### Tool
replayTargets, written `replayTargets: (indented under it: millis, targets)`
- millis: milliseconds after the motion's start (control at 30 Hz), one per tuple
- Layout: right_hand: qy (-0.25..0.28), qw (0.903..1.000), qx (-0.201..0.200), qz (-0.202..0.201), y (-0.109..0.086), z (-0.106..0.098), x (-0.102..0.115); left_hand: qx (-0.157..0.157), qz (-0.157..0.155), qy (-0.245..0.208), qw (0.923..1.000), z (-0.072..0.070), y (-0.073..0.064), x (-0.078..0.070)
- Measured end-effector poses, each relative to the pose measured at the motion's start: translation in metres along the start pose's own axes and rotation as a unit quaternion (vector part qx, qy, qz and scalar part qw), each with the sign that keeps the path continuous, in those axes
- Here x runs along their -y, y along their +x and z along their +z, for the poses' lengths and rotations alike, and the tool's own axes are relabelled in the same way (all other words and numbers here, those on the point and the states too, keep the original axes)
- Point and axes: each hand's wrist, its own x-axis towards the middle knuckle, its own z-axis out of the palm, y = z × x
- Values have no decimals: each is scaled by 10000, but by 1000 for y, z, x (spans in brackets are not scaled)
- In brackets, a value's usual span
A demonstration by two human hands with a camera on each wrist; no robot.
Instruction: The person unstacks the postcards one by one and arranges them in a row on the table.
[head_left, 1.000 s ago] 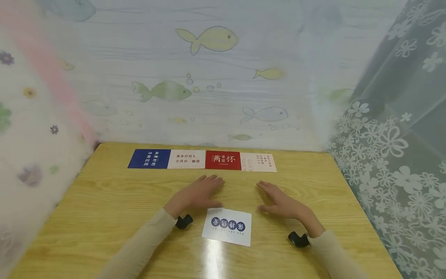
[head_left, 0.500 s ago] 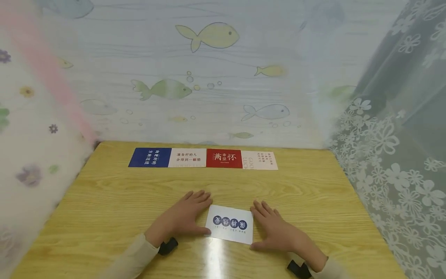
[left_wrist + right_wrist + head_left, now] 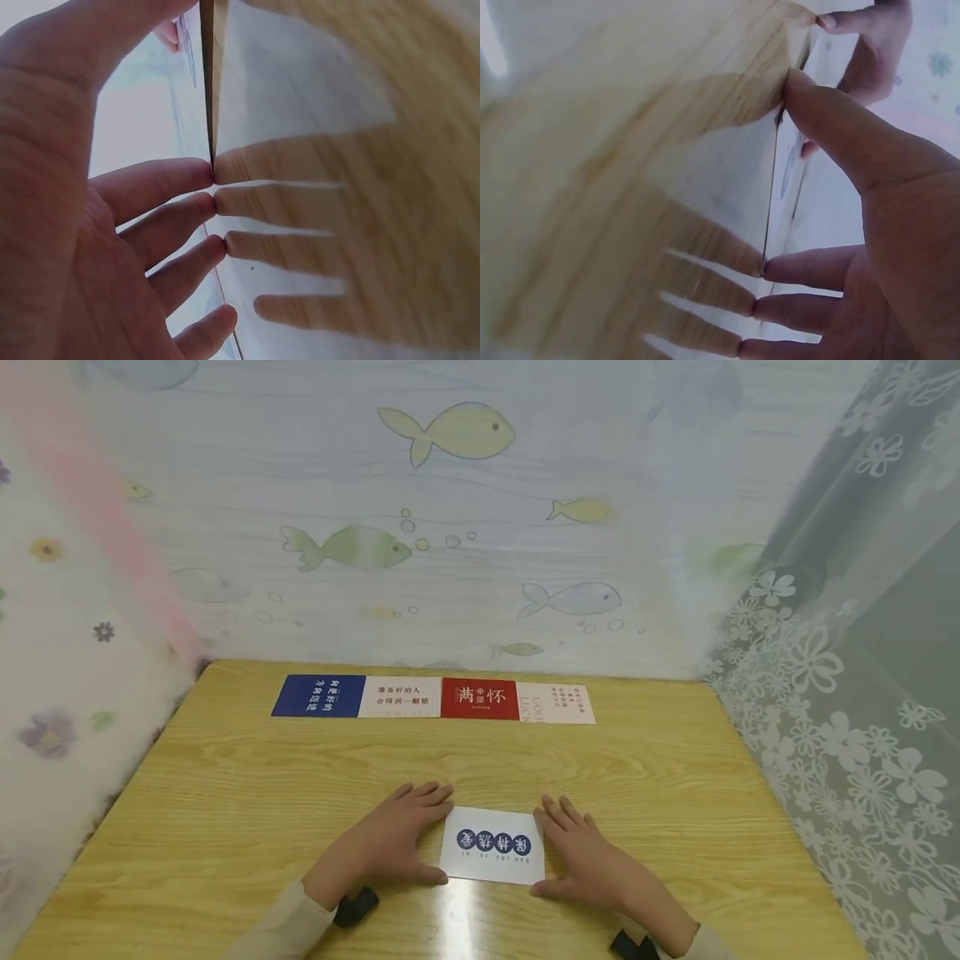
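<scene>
A white card [image 3: 491, 863] with dark blue circles bearing upside-down characters lies on the wooden table. My left hand [image 3: 382, 839] is at its left side, thumb and forefinger tips at the two left corners. At the right side, my right hand [image 3: 588, 856] touches the corners the same way. The left wrist view shows the card [image 3: 209, 90] edge-on, with spread fingertips on the glossy tabletop. Seen from the right wrist, the right thumb [image 3: 821, 101] and forefinger span the card's edge. Neither hand curls round the card.
A row of cards runs along the table's far edge: a blue card [image 3: 318, 696], a pale card [image 3: 400, 710], a red card [image 3: 480, 710] and another pale card [image 3: 573, 714]. Fish-patterned cloth [image 3: 465, 485] hangs behind, and lace curtain [image 3: 847, 735] borders the right edge.
Both hands have come back toward the person and closed in on the near card's sides. That card has turned slightly and lies straighter. The row of cards has stayed put.
</scene>
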Motion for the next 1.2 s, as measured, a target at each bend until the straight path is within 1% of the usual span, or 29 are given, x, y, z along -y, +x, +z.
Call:
replayTargets:
  millis: [233, 333, 500, 633, 733, 900, 1000, 1200]
  targets:
    - [103, 9999, -85, 20, 1, 1, -1, -133, 62, 183, 9997, 3, 1, -1]
    - [199, 9998, -92, 38, 2, 1, -2, -122, -25, 214, 9997, 5, -1, -2]
    - [243, 9996, -58, 87, 5, 0, -1, 9, -228, 108, 9997, 8, -5, -2]
    - [186, 9997, -104, 97, 6, -2, 0, -84, -189, 4, 9998, 9, -6, -3]
    - [84, 9998, -176, 56, 6, -3, 0, -142, -149, 25, 9998, 10, -5, -4]
    - [-26, 9996, -251, -80, 7, -5, -3, -152, -164, 119, 9997, 10, -2, -4]
    - [38, 9996, -217, -147, 7, -6, -4, -142, -196, 114, 9996, 10, -2, -4]
    - [228, 9997, -109, -79, 7, -8, -3, -192, -209, 0, 9996, 9, -2, 0]
